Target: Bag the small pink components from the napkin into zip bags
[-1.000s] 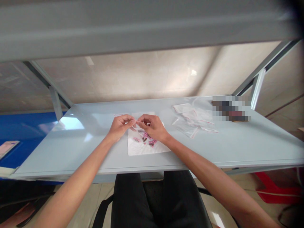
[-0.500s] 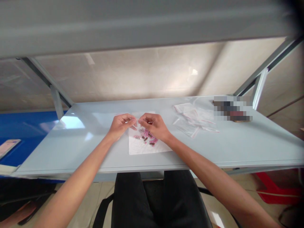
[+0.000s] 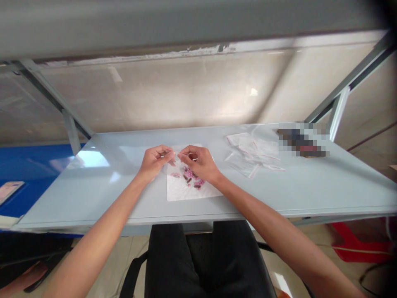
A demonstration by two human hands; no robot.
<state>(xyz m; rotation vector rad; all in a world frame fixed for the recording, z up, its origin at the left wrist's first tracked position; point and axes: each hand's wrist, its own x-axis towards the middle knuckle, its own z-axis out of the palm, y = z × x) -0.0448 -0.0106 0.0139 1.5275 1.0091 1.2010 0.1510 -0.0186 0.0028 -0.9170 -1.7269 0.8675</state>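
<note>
My left hand (image 3: pixel 157 162) and my right hand (image 3: pixel 198 162) meet fingertip to fingertip above a white sheet (image 3: pixel 175 194) on the table. Each is closed in a pinch on what looks like a thin clear plastic bag (image 3: pixel 175 156); its outline is faint and partly hidden by the fingers. Below them, small pink round pills (image 3: pixel 187 170) and several dark capsules (image 3: pixel 197 186) lie loose on the sheet. A pinkish blister-like piece or capsule (image 3: pixel 176 175) rests at the left of the pile. The right hand covers part of the pile.
Clear zip bags (image 3: pixel 252 153) with reddish seams lie loosely piled to the right. Behind them is a pixelated dark object (image 3: pixel 302 142). A grey shelf beam (image 3: pixel 198 29) crosses overhead on slanted supports. At left, a phone (image 3: pixel 10 191) lies on a blue surface (image 3: pixel 34 165).
The view has tilted slightly. Both hands stay together over the sheet, still pinching, with small finger shifts and a slight move left. The pills and capsules lie as before.
</note>
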